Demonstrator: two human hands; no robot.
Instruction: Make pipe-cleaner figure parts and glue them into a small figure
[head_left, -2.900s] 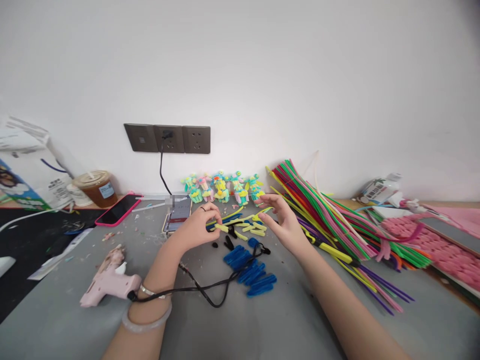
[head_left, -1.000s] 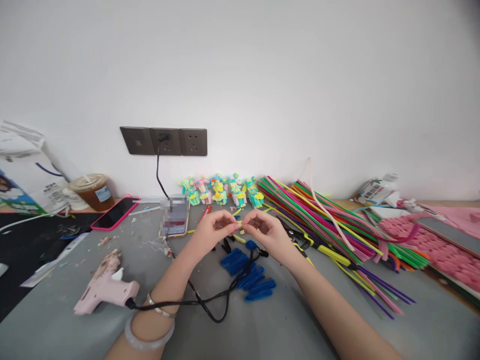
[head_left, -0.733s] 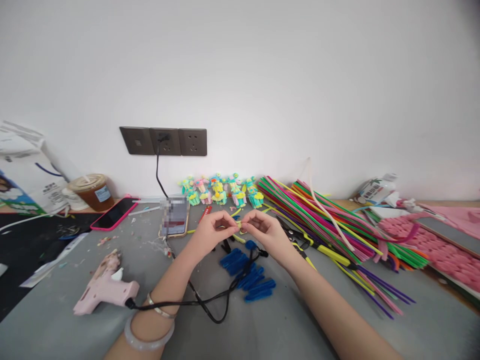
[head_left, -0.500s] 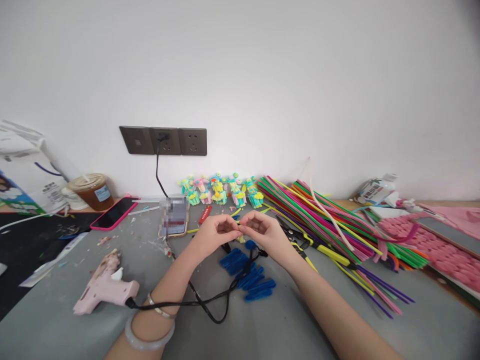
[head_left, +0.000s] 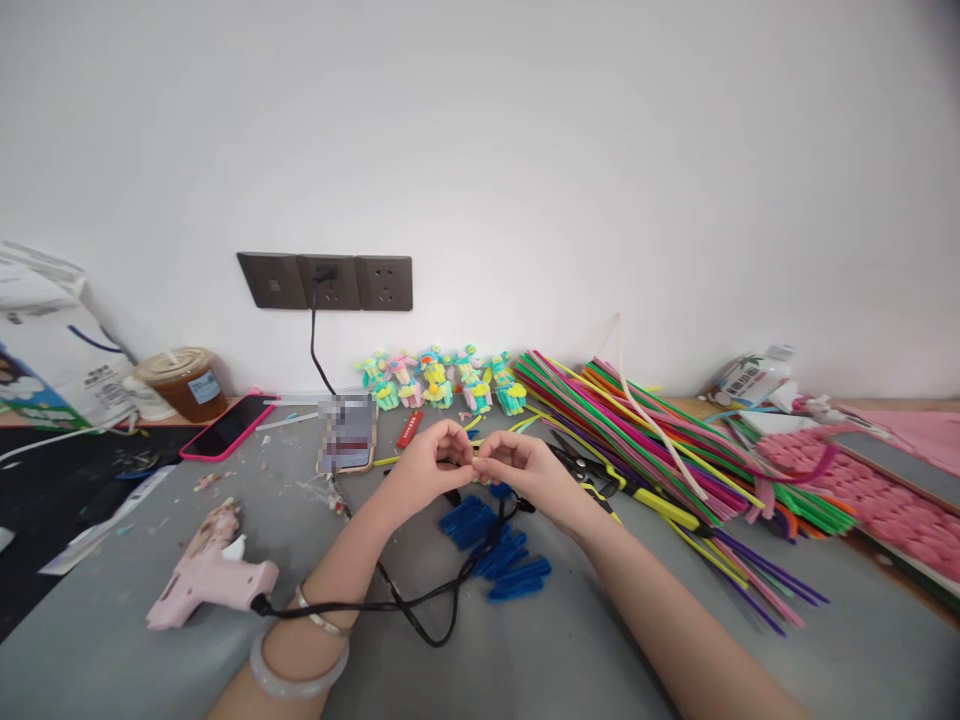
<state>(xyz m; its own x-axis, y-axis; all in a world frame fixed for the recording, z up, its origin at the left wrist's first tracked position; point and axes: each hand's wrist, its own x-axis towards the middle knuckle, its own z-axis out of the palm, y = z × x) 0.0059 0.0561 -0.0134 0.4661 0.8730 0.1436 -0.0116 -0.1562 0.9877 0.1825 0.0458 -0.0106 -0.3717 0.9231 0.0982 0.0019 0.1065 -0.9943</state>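
Observation:
My left hand (head_left: pixel 426 464) and my right hand (head_left: pixel 525 466) meet fingertip to fingertip above the grey table (head_left: pixel 525 650). Both pinch one small yellow pipe-cleaner piece (head_left: pixel 475 466), mostly hidden by the fingers. Below them lie several folded blue pipe-cleaner pieces (head_left: pixel 495 545). A few yellow pieces (head_left: pixel 480 428) lie just beyond the hands. A black cord (head_left: pixel 420 600) runs under my left wrist to a pink glue gun (head_left: pixel 210 575).
A big pile of coloured pipe cleaners (head_left: pixel 660 440) fills the right side, with yellow-handled pliers (head_left: pixel 622 485) at its near edge. Small finished figures (head_left: pixel 442 370) stand by the wall. Two phones (head_left: pixel 232 422) (head_left: pixel 346 432), a drink cup (head_left: pixel 184 380) and pink pieces (head_left: pixel 862 490) lie around.
My hands came together from apart and closed on the yellow piece. Over the last second they shifted slightly and the fingertips pressed closer.

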